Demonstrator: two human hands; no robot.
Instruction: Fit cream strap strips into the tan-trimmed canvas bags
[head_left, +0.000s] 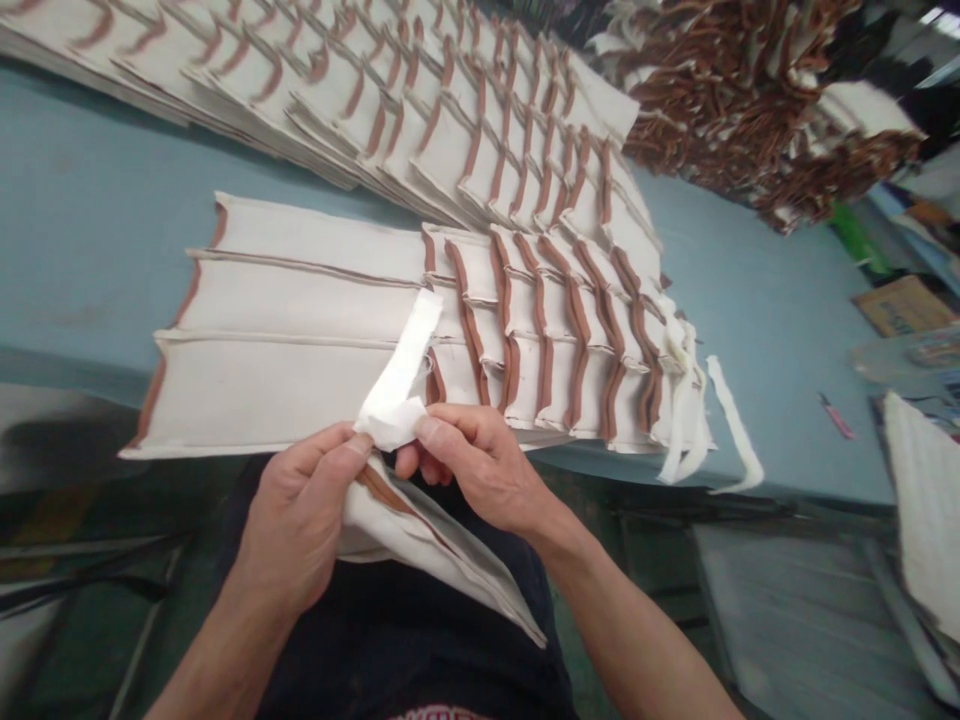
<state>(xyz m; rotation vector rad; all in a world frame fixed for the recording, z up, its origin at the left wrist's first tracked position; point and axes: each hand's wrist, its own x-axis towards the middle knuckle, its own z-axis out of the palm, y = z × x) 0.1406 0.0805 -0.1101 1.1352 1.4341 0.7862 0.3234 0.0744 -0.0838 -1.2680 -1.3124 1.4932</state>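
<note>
A white fabric strip [405, 350] is pinched between my two hands, folded over at its lower end. My left hand [307, 500] is closed on the strip and on the edge of a cream fabric panel [442, 560] with brown trim, which hangs over my lap. My right hand [480, 460] pinches the folded end of the strip between thumb and fingers. Just beyond my hands, a row of overlapping cream panels [285, 300] with brown edges lies on the blue table [750, 300].
More overlapping panels [345, 90] cover the back of the table. A tall pile of brown-edged pieces [720, 100] stands at back right. Loose white strips [731, 420] hang near the front edge. A small pink tool [836, 415] and a cardboard box [904, 305] are at right.
</note>
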